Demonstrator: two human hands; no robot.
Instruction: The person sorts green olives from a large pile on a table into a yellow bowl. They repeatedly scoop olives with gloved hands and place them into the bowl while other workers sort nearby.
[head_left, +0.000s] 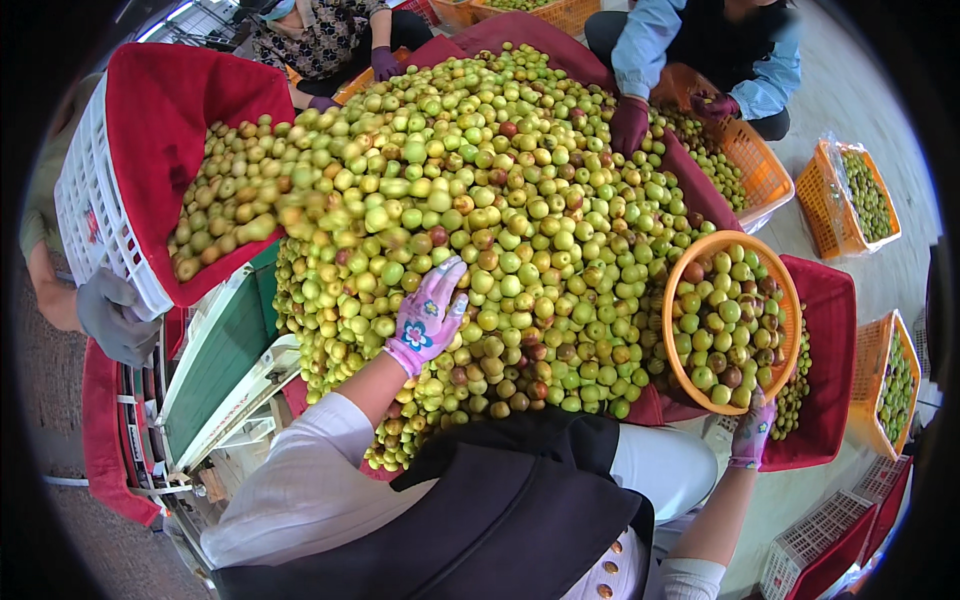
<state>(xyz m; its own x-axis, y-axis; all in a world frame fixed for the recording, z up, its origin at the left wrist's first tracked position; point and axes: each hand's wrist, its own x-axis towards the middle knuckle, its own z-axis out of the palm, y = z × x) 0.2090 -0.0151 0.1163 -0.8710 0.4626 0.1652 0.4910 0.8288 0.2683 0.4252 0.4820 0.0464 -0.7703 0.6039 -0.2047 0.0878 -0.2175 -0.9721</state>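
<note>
A large heap of green and reddish jujube-like fruit (525, 247) spreads before me. My left hand (429, 319), in a pink flowered glove, rests on the heap with fingers stretched apart and nothing visible in it. At the right, my right hand (752, 435), gloved alike, grips the near rim of a round orange plastic basket (670, 330). Fruit fills that basket, which tilts towards me. Beneath it stands a crate lined with red cloth (821, 367), with some fruit inside. My right fingers are partly hidden by the rim.
At left a grey-gloved hand (118, 319) tips a white crate (112, 202) with red lining, and blurred fruit spills from it. Two people sit across the heap, their purple-gloved hands (628, 126) at the fruit. Orange crates (817, 202) stand at right. A green metal chute (221, 360) is left.
</note>
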